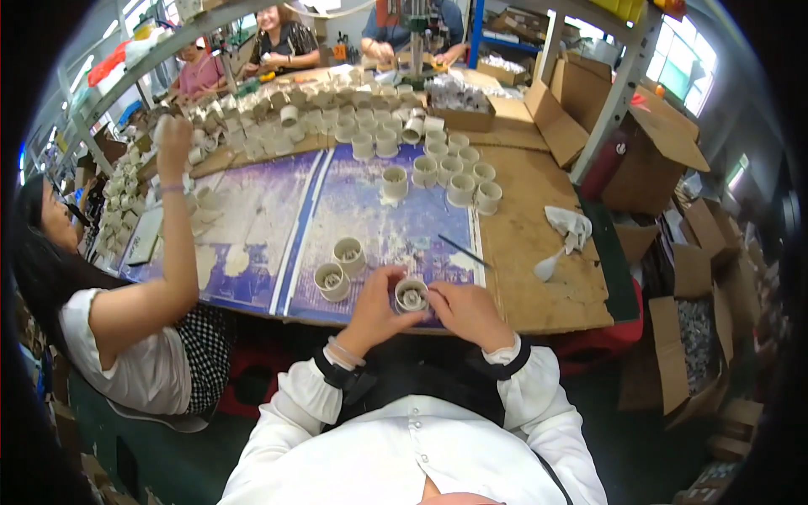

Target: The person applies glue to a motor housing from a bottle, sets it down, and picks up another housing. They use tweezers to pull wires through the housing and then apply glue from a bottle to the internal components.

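At the table's near edge, my left hand (379,311) curls its thumb and fingers round a small off-white cylindrical cup (411,295). The cup stands upright, and a pale fitting shows inside it. From the other side, my right hand (471,311) closes its fingers against the same cup's right rim; some of its fingertips are hidden. Just left of my hands stand two similar cups, one (348,253) slightly farther off and another (332,283) nearer, both with pieces inside. A single cup (394,182) sits ahead of my hands.
Many off-white cups (460,190) crowd the table's far side. A thin dark stick (462,251) and a crumpled white cloth (569,227) lie to the right. A co-worker (126,337) sits close on my left, one arm raised. Open cardboard boxes (673,353) stand on the right.
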### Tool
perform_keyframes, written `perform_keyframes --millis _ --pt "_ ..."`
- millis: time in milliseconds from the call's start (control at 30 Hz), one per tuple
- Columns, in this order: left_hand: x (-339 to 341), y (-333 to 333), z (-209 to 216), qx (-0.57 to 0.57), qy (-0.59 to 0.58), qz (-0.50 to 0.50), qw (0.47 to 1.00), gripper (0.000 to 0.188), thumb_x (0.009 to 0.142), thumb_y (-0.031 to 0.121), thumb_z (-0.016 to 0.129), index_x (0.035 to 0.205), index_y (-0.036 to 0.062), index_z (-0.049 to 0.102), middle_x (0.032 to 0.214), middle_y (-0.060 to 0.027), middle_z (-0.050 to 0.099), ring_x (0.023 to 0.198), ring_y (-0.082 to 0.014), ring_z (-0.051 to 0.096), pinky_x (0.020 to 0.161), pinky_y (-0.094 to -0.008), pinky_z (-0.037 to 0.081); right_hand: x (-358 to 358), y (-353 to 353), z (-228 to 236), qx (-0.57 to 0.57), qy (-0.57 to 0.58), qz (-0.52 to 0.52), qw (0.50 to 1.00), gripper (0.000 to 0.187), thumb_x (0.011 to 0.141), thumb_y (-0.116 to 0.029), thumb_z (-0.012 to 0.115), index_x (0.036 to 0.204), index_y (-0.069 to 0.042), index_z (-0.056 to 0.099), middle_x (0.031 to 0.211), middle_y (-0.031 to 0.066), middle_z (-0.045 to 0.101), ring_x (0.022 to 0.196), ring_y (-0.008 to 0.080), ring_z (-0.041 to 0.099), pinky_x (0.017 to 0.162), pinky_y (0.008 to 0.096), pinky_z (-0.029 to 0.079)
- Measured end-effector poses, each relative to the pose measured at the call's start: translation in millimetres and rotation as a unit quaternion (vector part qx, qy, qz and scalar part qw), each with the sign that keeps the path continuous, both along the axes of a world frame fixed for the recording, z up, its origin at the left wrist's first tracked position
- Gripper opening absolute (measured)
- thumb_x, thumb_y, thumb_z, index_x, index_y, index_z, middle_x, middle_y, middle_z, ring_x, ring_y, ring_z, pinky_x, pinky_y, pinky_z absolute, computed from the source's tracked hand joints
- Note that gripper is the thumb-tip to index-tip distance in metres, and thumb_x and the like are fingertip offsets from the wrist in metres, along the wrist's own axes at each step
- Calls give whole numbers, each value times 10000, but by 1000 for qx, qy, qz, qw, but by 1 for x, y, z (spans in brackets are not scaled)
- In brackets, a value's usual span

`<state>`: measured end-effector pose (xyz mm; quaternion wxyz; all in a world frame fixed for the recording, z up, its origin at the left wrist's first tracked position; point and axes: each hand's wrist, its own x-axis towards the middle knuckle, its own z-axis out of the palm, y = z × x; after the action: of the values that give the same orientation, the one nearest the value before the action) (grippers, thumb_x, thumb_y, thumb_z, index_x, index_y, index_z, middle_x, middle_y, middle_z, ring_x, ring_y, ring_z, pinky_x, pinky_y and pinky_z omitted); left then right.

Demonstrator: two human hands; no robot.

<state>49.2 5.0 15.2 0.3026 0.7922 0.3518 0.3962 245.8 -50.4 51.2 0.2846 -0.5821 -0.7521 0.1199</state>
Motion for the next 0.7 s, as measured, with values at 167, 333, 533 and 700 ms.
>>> perform_keyframes --millis 167,333,533,700 --pt "-5 6 -15 6 11 8 1000 703 728 196 783 1314 -15 456 1234 -221 566 1177 -359 554 1001 -397 441 14 1 -6 17 43 -46 998 291 977 -247 482 876 -50 671 769 172 657 735 346 652 651 431 495" --pt "-12 6 -15 -17 5 3 1000 695 790 297 794 1317 -1 453 1251 -200 565 1159 -297 571 976 -362 463 21 6 -11 46 112 -41 992 247 995 -230 532 1023 -38 685 769 78 694 686 177 661 633 292 500" --pt "-11 5 -14 -182 -181 -94 962 498 940 319 655 1314 42 477 1215 -131 597 1116 -221 599 894 -307 515 22 1 -5 102 207 -42 972 211 989 -220 586 1075 -55 685 885 44 688 782 79 608 687 218 468" --pt "-9 11 -3 -419 -345 -163 824 447 993 367 546 1316 62 501 1172 -104 630 1025 -223 642 804 -309 551 22 3 -2 120 255 -21 959 152 935 -170 664 1060 -94 704 972 40 666 850 106 596 729 240 468"
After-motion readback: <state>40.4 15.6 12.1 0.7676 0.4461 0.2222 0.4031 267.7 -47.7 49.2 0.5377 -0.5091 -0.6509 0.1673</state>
